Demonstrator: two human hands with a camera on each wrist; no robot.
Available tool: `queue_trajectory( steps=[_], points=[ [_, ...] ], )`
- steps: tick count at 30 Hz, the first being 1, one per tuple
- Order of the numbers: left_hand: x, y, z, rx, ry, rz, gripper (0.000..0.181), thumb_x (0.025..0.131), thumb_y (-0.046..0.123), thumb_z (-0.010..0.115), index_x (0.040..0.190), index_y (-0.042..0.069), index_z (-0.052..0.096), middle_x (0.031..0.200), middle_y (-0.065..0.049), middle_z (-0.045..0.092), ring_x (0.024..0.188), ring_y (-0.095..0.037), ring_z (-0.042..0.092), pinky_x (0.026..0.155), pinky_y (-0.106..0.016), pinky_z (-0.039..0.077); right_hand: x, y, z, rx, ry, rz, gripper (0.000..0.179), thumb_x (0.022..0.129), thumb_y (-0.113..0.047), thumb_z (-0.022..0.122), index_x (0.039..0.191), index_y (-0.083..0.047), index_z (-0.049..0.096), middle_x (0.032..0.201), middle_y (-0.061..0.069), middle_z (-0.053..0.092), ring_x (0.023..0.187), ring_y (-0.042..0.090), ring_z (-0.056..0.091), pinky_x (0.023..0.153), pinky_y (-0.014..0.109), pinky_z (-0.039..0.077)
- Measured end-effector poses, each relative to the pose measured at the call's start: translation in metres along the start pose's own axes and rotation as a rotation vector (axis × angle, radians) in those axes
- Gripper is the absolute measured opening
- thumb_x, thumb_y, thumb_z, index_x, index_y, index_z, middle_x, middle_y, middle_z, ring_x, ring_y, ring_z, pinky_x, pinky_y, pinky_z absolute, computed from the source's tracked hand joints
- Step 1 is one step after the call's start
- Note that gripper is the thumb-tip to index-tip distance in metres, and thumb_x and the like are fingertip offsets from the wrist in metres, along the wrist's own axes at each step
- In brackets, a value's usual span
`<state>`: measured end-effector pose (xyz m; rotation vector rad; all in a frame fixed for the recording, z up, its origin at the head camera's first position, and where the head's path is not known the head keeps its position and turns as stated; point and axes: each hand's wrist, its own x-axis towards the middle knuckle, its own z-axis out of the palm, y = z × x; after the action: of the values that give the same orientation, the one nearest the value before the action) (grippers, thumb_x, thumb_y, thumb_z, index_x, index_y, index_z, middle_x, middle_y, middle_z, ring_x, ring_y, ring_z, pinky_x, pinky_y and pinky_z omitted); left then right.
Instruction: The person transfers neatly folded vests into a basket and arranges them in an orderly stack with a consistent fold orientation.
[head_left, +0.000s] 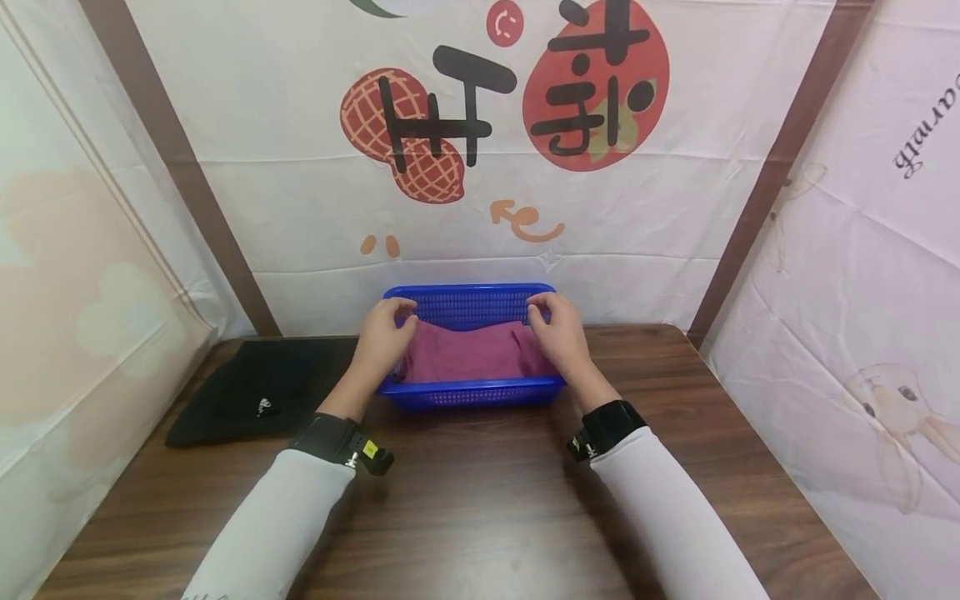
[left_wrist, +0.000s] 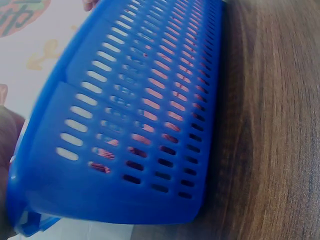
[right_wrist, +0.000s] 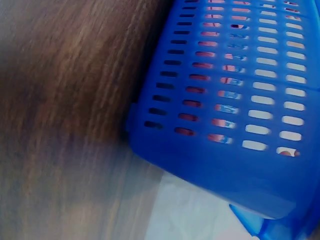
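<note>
A blue plastic basket with slotted walls stands at the back of the table, a folded mauve cloth lying inside. My left hand is over the basket's left end, its fingers loosely bent and a gap between thumb and forefinger. Over the right end, my right hand is held much the same way, with nothing visible between finger and thumb. The left wrist view shows the basket's side wall close up, part of the hand at the left edge. Pink cloth shows through the slots of the wall in the right wrist view.
A folded black cloth with a small white mark lies left of the basket on the brown wooden table. Behind rises a white printed curtain, with more hanging fabric at both sides. Each wrist wears a black strap with a camera.
</note>
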<state>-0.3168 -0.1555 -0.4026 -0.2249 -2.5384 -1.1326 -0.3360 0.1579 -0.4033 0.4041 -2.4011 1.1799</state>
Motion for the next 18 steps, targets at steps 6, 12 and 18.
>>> queue_trajectory(
  steps=[6,12,18],
  points=[
    [-0.011,0.005,-0.018,-0.089,0.020,-0.028,0.030,0.105,0.022,0.055,0.130,0.007,0.063,0.131,-0.016,0.062,0.125,-0.033,0.058,0.104,-0.053,0.047,0.000,-0.018,-0.013,0.028,-0.074,-0.047,0.022,0.103,-0.022,0.061,0.117,-0.009,0.070,0.116,0.007,0.069,0.111,0.022,0.065,0.093,0.039,0.055],
    [-0.021,0.013,-0.031,-0.039,-0.019,-0.027,0.031,0.105,0.022,0.057,0.131,0.006,0.063,0.132,-0.018,0.061,0.129,-0.037,0.056,0.108,-0.057,0.044,-0.007,-0.036,-0.023,0.029,-0.080,-0.124,0.020,0.102,-0.018,0.063,0.116,-0.008,0.071,0.113,0.006,0.071,0.107,0.020,0.066,0.088,0.038,0.058],
    [-0.036,0.019,-0.041,0.029,-0.046,0.011,0.033,0.104,0.024,0.058,0.131,0.006,0.063,0.134,-0.018,0.060,0.130,-0.037,0.055,0.110,-0.058,0.043,-0.024,-0.055,-0.022,0.046,-0.090,-0.203,0.021,0.100,-0.015,0.064,0.117,-0.005,0.071,0.111,0.008,0.071,0.107,0.021,0.066,0.090,0.045,0.057]
  ],
)
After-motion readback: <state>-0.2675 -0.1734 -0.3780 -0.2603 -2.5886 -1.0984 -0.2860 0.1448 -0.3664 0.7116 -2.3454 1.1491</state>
